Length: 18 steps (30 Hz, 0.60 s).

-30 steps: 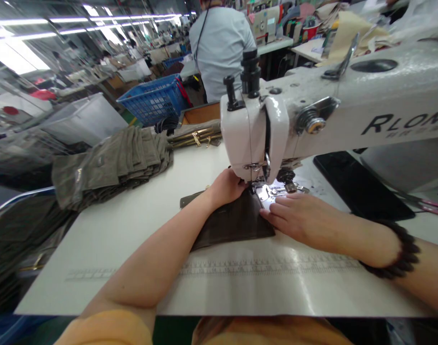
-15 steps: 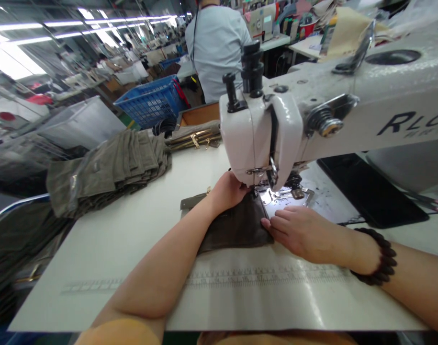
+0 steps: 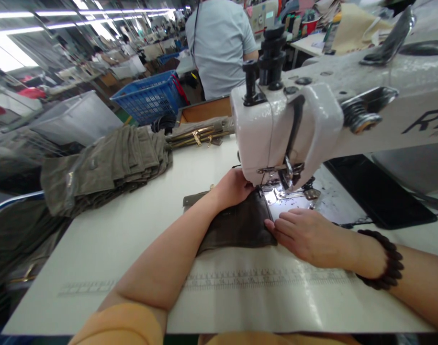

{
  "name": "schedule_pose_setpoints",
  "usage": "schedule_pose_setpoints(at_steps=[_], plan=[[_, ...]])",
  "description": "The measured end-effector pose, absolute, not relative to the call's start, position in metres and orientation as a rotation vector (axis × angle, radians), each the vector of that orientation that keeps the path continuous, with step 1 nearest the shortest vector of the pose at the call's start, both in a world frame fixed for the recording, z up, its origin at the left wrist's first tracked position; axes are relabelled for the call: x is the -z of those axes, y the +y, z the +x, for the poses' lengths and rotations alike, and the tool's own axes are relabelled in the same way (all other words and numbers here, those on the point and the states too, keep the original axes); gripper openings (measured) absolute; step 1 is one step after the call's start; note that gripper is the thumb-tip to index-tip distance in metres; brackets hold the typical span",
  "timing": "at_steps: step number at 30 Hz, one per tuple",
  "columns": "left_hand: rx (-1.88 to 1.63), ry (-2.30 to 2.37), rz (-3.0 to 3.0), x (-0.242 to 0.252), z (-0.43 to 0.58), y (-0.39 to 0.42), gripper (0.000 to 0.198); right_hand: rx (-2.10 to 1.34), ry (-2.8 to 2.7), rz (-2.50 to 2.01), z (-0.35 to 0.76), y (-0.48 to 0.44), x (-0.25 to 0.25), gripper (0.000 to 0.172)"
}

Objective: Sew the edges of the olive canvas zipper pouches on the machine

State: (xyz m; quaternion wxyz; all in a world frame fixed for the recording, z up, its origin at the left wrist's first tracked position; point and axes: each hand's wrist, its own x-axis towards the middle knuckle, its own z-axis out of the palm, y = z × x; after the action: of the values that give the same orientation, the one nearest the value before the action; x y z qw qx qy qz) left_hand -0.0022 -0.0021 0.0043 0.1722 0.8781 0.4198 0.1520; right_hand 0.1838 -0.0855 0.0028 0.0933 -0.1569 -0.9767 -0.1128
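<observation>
A dark brown fabric piece [image 3: 240,225] lies flat on the sewing table, its upper right edge under the needle area of a white sewing machine [image 3: 254,139]. My left hand [image 3: 233,188] is closed on the far part of the fabric, just left of the presser foot; its fingertips are partly hidden by the machine head. My right hand [image 3: 301,235] has curled fingers gripping the fabric's right edge near the lower corner. An olive strap end [image 3: 193,198] with a small gold-coloured metal part pokes out left of my left forearm.
Stacked olive fabric pieces [image 3: 107,167] lie on the table's left side. Zippers with gold pulls [image 3: 197,138] rest at the back. A black phone-like slab [image 3: 382,191] lies to the right. A printed ruler [image 3: 240,280] runs along the front. Beyond are a blue crate [image 3: 150,98] and a seated person [image 3: 220,45].
The view has shifted slightly, so the machine head appears larger and farther right. Both hands keep their places on the fabric, which shows little movement.
</observation>
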Motion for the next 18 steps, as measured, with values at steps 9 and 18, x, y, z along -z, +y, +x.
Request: schedule_pose_setpoints(at_steps=[9,18], plan=[[-0.421,1.143,2.476,-0.0049,-0.0035,0.0033,0.019,0.340,-2.871,-0.454,0.1808,-0.0832,0.0005,0.029],[-0.413,1.150,2.511,-0.0047,-0.0028,0.0012,0.020,0.316,-2.877,-0.504,0.1818,-0.0863,-0.0032,0.030]])
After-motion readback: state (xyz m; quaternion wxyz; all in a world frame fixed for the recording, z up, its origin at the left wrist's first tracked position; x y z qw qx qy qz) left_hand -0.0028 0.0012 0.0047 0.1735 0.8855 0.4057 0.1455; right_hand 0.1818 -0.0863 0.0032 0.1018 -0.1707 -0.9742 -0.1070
